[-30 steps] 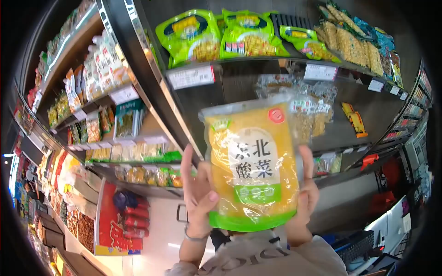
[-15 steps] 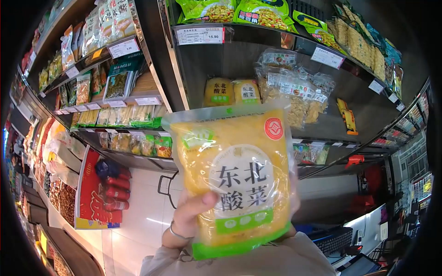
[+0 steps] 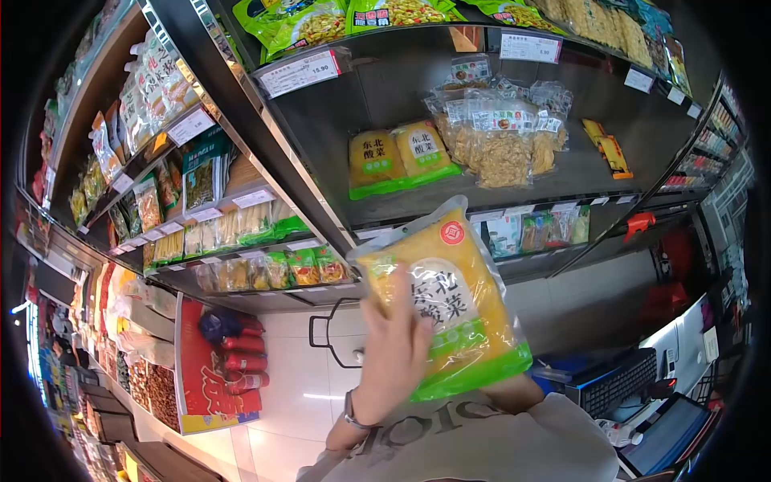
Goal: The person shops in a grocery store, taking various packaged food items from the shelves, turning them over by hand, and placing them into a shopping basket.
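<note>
A clear bag of yellow pickled cabbage (image 3: 490,281) with a green bottom band and a round red seal is held up before me, tilted. My left hand (image 3: 395,345) is in front of its left side, fingers stretched out; I cannot tell whether they touch the plastic. From below right, my right forearm (image 3: 514,392) reaches behind the bag. The bag hides my right hand, which supports it from the back. Two like bags of pickled cabbage (image 3: 376,157) lie on the shelf ahead, beside several clear packs of dried food (image 3: 502,153).
The dark shelf board (image 3: 385,210) and its price-tag edge are just beyond the bag. Shelves of packets (image 3: 201,173) stand at left. A black basket handle (image 3: 323,331) is low over the tiled floor. A keyboard (image 3: 618,377) is at lower right.
The bag has moved down and right and tilted. My left hand has come off its grip, fingers now stretched before it. The view has shifted, showing more of the shelf.
</note>
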A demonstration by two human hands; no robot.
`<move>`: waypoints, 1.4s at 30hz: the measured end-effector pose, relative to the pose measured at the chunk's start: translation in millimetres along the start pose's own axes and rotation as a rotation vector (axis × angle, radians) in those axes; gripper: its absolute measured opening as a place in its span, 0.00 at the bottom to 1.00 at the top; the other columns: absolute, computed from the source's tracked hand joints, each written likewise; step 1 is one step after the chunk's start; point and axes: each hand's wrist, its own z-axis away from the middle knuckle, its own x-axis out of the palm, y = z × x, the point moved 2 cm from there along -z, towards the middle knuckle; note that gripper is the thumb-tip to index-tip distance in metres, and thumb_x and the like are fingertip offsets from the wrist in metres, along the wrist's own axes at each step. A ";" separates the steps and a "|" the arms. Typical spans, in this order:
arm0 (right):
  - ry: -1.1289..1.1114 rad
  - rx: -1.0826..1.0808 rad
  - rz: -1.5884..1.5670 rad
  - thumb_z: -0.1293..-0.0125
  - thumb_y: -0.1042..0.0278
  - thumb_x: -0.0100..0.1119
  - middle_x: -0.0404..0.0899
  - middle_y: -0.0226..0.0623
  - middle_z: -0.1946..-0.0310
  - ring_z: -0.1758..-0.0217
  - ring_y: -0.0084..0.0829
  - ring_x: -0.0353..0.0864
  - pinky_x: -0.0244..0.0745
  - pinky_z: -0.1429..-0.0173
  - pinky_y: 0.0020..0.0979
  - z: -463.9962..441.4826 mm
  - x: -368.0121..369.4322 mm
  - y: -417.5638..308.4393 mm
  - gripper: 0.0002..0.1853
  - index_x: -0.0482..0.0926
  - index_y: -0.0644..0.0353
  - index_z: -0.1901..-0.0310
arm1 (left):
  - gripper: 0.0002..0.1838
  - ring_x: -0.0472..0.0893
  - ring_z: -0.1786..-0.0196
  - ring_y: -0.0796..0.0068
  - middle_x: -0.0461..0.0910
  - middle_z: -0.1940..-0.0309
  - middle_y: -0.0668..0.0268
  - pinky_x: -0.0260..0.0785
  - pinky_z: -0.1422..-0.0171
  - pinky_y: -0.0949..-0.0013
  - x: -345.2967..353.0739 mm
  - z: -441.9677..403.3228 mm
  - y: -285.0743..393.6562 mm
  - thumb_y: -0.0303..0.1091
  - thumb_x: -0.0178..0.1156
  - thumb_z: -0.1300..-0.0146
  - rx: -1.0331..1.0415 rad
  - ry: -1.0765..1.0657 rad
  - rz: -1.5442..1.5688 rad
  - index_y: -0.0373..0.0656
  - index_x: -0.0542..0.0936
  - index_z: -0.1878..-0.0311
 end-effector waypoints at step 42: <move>0.260 0.115 0.668 0.27 0.65 0.53 0.76 0.39 0.42 0.40 0.27 0.75 0.73 0.39 0.30 -25.0 -94.2 38.5 0.21 0.69 0.65 0.37 | 0.31 0.77 0.42 0.57 0.78 0.42 0.58 0.71 0.39 0.59 10.7 64.6 -87.4 0.51 0.52 0.32 -0.801 0.131 1.844 0.38 0.72 0.34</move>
